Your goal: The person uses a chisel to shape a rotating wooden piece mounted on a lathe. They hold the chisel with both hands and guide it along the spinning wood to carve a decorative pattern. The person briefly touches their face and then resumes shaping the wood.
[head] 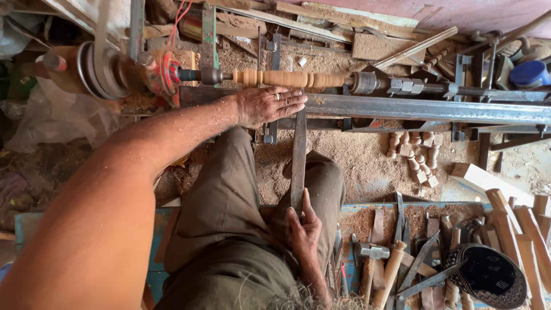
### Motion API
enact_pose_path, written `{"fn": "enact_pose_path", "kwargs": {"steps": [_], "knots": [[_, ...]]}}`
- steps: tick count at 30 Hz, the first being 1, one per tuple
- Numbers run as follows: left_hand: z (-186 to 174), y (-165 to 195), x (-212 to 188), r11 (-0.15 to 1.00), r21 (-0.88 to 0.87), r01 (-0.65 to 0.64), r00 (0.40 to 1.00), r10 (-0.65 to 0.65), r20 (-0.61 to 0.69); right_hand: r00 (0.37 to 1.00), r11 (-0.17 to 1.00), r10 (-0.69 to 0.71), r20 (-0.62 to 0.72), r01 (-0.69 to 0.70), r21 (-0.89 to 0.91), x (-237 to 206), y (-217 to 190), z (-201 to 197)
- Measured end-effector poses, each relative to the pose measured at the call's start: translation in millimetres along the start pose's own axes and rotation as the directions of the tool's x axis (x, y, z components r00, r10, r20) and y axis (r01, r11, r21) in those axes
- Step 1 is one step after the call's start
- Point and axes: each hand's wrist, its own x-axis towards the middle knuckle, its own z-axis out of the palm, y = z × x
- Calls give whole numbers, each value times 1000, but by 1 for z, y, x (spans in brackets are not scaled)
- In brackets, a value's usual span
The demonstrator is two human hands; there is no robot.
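Under both hands (270,105), long chisel (298,158)

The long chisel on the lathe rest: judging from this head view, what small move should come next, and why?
Probably ease the long chisel forward so its tip meets the turned spindle. The left hand lies over the blade on the steel rest bar, covering the tip; the right hand grips the near end by the knee. Half of the spindle already carries beads.
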Motion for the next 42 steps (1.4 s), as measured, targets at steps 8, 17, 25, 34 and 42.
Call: {"fn": "enact_pose_path", "kwargs": {"steps": [8,17,25,34,42], "knots": [[4,-4,1,1000,14,-10,998,11,-64,999,998,45,25,-46,35,13,3,-29],[8,-3,2,998,63,26,986,-16,-164,991,993,66,113,-54,-102,38,-3,-80],[8,-5,0,997,59,42,986,-32,-167,957,944,268,112,-237,-229,64,-51,-121],[13,-2,0,983,157,96,969,-56,-241,953,924,297,65,-270,-269,43,-69,-95],[18,3,0,982,157,105,970,-66,-235,999,997,26,41,-29,76,9,5,-8]]}}
